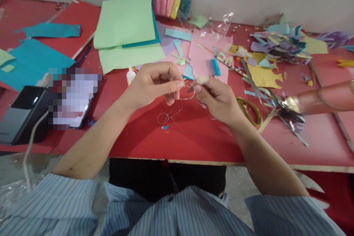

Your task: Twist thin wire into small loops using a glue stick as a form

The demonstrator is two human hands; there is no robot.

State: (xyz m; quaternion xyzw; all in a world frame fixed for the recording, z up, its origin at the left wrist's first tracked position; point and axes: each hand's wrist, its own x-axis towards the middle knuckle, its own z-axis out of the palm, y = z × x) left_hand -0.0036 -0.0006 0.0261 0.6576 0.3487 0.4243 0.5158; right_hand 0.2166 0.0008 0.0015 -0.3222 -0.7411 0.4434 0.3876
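A thin wire loop hangs between my two hands, above the red table. On its left side my left hand pinches the wire between thumb and fingers. My right hand, with a bandage around one finger, pinches the loop's right side. Below them, a second piece of twisted wire lies on the table, with a tiny blue paper scrap beside it. A white glue bottle stands just behind my left hand.
A phone and a dark device are at left. Green paper, pink paper and clay packs lie behind. Scissors, paper scraps and a bottle-like cylinder are at right.
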